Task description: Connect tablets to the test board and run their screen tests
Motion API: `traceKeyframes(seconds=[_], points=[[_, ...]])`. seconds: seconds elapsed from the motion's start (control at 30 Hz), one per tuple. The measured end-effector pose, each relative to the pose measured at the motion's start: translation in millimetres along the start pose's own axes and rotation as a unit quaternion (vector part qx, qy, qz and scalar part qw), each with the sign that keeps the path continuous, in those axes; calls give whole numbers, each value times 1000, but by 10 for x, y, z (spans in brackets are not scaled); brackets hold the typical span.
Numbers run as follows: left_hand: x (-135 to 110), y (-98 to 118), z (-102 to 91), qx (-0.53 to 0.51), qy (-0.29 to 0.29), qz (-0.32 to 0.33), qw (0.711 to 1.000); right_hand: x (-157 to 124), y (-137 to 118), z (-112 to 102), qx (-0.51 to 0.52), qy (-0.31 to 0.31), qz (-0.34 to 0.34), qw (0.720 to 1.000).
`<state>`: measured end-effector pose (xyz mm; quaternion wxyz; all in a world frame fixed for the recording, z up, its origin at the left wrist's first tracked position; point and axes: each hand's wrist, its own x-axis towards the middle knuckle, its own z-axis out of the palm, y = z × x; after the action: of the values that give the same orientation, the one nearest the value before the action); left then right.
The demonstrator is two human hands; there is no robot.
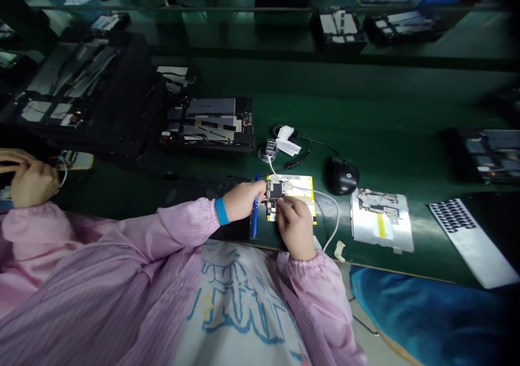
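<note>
My left hand (241,201), with a blue wristband (221,211), is closed around a slim blue pen (255,222). Its fingertips reach the left edge of a small circuit board (277,189) that lies on a flat battery pack (303,183) with yellow edges. From the near side, my right hand (296,226) bends over the same pack, its fingers drawn together at the lower part of the board. What those fingers pinch, if anything, is hidden. A white cable (336,214) runs across the pack and curves past my right hand.
A metal tally counter (269,149) and a black mouse (342,175) are beyond the pack. Right of it lie a silver plate with boards (382,225) and a label sheet (479,247). Opened device stacks (211,122) stand left. Another person's hand (34,182) works at far left.
</note>
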<state>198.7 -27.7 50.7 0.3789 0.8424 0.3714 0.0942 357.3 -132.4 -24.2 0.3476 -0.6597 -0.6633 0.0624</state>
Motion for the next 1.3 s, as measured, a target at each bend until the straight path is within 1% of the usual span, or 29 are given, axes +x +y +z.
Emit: traceKeyframes(seconds=[0.27, 0.57, 0.7, 0.87, 1.0, 1.1, 1.2, 1.23, 1.3], points=[[14, -33, 25, 32, -8, 0, 999, -7, -11, 8, -1, 21, -6, 1000], [8, -31, 24, 45, -18, 7, 999, -23, -5, -7, -42, -7, -33, 999], [10, -54, 39, 63, -19, 12, 998, -20, -69, -8, -66, -25, -26, 997], [23, -105, 87, 84, -11, 20, 996, -11, -226, 12, -134, -47, 11, 990], [13, -65, 95, 87, -7, 21, 996, -12, -294, 16, -151, -60, 20, 987], [-60, 24, -8, 64, -2, 14, 998, -21, -290, 7, -147, -59, 16, 987], [-230, 44, -245, 7, 17, 13, 1000, 0, -242, -18, -122, -56, 9, 991], [-307, 12, -347, -12, 32, 7, 999, 21, -218, -29, -106, -53, 7, 993], [-484, -121, -562, -25, 98, -33, 994, 82, -159, -52, -76, -37, 7, 996]])
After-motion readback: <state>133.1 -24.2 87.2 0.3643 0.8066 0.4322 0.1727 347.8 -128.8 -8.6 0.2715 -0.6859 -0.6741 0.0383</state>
